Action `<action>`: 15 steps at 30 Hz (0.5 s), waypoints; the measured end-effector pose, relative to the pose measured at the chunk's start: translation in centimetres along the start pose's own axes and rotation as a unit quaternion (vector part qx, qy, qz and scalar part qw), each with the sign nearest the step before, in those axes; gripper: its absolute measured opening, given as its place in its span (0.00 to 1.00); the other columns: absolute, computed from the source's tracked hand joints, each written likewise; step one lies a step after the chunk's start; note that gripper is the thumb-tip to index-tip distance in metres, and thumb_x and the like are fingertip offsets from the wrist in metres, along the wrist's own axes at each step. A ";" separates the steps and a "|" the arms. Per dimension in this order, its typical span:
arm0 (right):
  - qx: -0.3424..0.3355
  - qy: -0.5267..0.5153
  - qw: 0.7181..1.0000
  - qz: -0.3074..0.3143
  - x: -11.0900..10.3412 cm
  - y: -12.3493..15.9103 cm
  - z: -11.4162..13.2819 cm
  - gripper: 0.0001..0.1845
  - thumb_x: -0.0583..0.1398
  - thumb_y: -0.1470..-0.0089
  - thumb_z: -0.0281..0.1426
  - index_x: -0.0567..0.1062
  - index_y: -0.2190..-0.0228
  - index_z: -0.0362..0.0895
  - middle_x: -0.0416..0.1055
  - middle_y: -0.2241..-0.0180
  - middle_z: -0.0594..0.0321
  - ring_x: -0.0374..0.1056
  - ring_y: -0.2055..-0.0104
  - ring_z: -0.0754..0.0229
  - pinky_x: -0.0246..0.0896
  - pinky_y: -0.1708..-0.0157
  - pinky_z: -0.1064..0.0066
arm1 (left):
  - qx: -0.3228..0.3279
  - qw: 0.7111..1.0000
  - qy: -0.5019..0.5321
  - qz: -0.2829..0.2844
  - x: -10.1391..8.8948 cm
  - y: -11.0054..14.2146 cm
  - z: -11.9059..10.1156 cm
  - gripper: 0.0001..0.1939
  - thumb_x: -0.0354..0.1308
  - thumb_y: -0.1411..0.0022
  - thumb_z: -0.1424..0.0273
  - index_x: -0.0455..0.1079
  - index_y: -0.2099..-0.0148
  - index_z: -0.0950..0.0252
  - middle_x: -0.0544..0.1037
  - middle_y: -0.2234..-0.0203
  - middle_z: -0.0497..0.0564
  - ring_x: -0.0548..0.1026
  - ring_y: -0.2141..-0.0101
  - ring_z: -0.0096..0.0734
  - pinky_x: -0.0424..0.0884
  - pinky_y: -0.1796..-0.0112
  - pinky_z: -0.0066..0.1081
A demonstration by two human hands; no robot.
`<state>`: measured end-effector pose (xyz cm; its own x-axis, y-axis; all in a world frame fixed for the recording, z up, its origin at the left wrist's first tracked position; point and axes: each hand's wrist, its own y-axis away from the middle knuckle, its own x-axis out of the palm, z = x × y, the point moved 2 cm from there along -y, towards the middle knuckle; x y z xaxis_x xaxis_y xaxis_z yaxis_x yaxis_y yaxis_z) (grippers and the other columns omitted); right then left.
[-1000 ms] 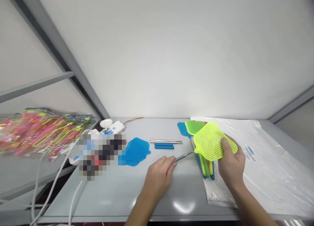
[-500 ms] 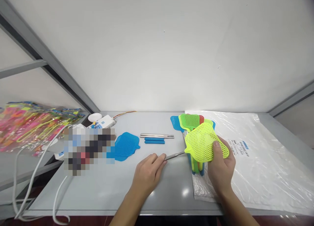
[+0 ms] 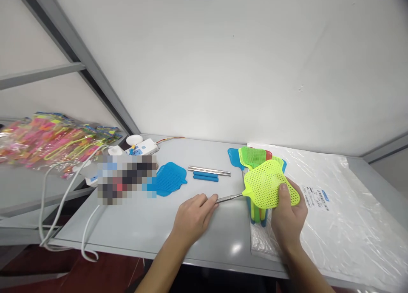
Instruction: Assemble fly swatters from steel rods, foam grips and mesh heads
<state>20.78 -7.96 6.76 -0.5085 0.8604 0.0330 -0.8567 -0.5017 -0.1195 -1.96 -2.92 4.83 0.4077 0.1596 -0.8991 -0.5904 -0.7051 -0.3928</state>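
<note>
My right hand (image 3: 289, 210) grips the yellow-green fly swatter head (image 3: 266, 183) by its wide end, thumb on top. A thin metal rod (image 3: 230, 198) meets the narrow neck of that head, and my left hand (image 3: 195, 216) is closed around the rod's other end. Behind and under the held head lies a stack of fly swatters (image 3: 254, 156) in blue, green, yellow and red, partly hidden. On the table to the left are blue swatter heads (image 3: 170, 179), metal rods (image 3: 208, 170) and blue handle tubes (image 3: 205, 177).
A clear plastic bag (image 3: 344, 225) with a label covers the table's right side. At the left sit a white power strip (image 3: 145, 147), a blurred-out object (image 3: 127, 180) and white cables (image 3: 63, 199). Packaged colourful items (image 3: 60, 140) are piled beyond. A white wall (image 3: 223, 72) stands behind.
The view has turned slightly, shifting the table's things to the right. Both hands keep hold of the swatter, in nearly the same pose.
</note>
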 end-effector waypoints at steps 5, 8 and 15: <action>-0.026 0.003 0.999 -0.022 0.2 1.1 0.3 0.23 0.61 0.46 0.45 0.75 0.55 0.42 0.75 0.58 0.52 0.72 0.57 0.52 0.68 0.61 0.62 | -0.014 1.000 0.015 -0.002 -0.3 0.5 0.3 0.15 0.45 0.28 0.66 0.71 0.49 0.61 0.72 0.72 0.49 0.69 0.71 0.30 0.59 0.71 0.28; -0.049 0.010 0.998 -0.039 0.4 1.7 0.6 0.23 0.61 0.47 0.45 0.75 0.56 0.41 0.75 0.60 0.53 0.72 0.58 0.52 0.68 0.63 0.63 | -0.019 0.999 0.032 -0.028 -0.5 0.8 0.5 0.14 0.47 0.29 0.66 0.71 0.48 0.60 0.72 0.72 0.49 0.69 0.69 0.30 0.60 0.70 0.29; -0.017 -0.008 1.000 -0.016 0.7 2.2 1.0 0.24 0.61 0.47 0.46 0.73 0.55 0.41 0.74 0.62 0.54 0.72 0.64 0.54 0.67 0.68 0.66 | -0.010 0.997 0.050 -0.058 -0.6 1.0 0.8 0.14 0.48 0.29 0.68 0.72 0.48 0.61 0.72 0.72 0.49 0.69 0.70 0.30 0.61 0.69 0.29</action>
<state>18.46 -8.54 7.56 -0.4827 0.8742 0.0534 -0.8691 -0.4706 -0.1522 -3.34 -3.15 4.86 0.5408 0.1720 -0.8234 -0.5210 -0.7000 -0.4884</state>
